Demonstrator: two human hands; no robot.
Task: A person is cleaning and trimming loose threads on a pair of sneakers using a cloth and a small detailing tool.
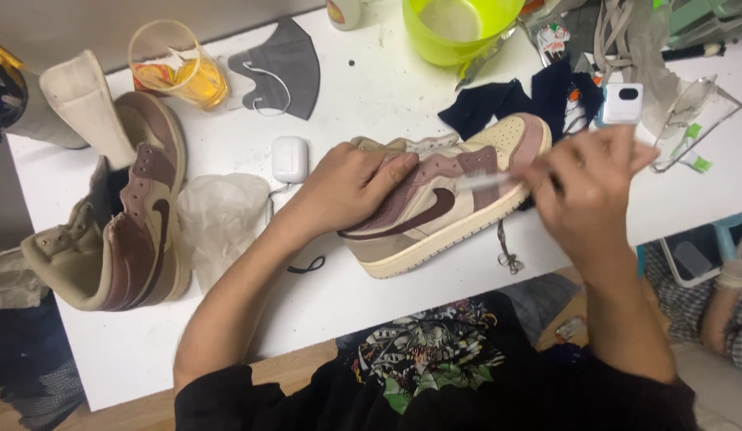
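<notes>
Cream-and-mauve high-top sneaker lies on side, centre of white table. Left hand presses collar flat. Right hand pinches thin white brush at midsole; cleaning underway, second sneaker waits far left.

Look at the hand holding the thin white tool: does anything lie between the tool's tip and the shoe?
Nothing visible does. The right hand holds the tool with its tip against the side of the shoe, which the left hand steadies.
</notes>
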